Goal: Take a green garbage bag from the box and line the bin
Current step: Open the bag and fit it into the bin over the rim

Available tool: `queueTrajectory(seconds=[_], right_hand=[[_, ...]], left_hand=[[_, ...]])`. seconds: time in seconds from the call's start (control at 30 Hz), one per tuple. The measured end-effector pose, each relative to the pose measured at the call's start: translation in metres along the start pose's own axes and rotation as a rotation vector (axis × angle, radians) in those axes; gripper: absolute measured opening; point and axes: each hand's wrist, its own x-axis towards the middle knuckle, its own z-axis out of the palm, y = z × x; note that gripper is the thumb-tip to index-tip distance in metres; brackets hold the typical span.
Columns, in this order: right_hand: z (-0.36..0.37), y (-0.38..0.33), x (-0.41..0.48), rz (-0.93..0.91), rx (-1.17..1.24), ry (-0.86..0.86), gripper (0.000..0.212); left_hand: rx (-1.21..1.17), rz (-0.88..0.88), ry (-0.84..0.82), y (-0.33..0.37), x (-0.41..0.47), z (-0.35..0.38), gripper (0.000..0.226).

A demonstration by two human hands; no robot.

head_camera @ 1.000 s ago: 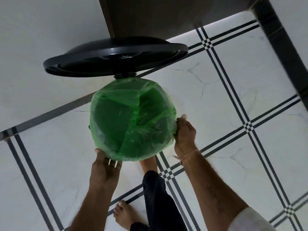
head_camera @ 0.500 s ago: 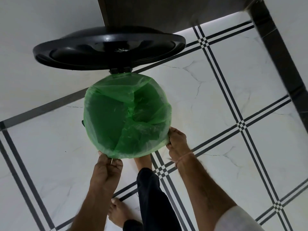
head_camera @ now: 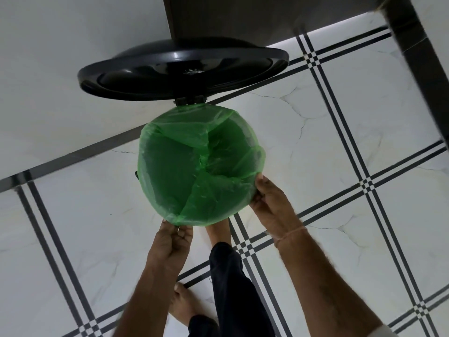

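Trouble, as I read it, starts at the near rim of the bin [head_camera: 136,175], where my left hand [head_camera: 170,242] has its fingers pinched together on the folded-over hem of the green garbage bag [head_camera: 194,166]. The film looks thin there; if I pull down hard, I judge it could tear or stretch at the pinch. Moving across, the bag sits inside the bin with its mouth turned over the rim all the way round, and the inner folds bunch up in the middle instead of lying against the wall. Air trapped underneath could balloon it back up once I let go. Above, the black lid [head_camera: 182,71] stands propped open on its hinge at the far rim; my foot [head_camera: 218,232] shows just under the near rim, and I guess it is holding a pedal down, though I cannot see one. Ease off and the lid could drop onto my hands. On the right, my right hand [head_camera: 269,205] curls its fingers closed on the hem at the right side of the rim; uneven tugging between the two hands could drag the far hem off.

Against half a second back, the lid sits further right in view, the bag's hem looks snugger, and my right hand grips slightly higher round the rim.
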Motion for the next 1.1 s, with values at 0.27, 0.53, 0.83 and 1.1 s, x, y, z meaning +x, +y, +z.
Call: queueTrajectory(seconds=[0.27,0.53,0.83,1.1], right_hand=[[0.011,-0.011,-0.003,0.089,-0.199,0.154,0.031],[0.015,0.016,-0.002,0.155,0.103,0.167,0.042],[0.042,0.018,-0.025,-0.985,-0.902,0.391,0.013],[0.103,0.055,0.084,-0.264,-2.312,-0.560,0.058]], left_hand=[[0.015,0.124,0.043,0.019,0.005,0.002,0.033],[-0.049,0.043,-0.025,0.018,0.002,0.011,0.036],[0.081,0.022,-0.044,0.038,0.005,0.011,0.025],[0.047,0.015,-0.086,0.036,0.005,0.019,0.033]])
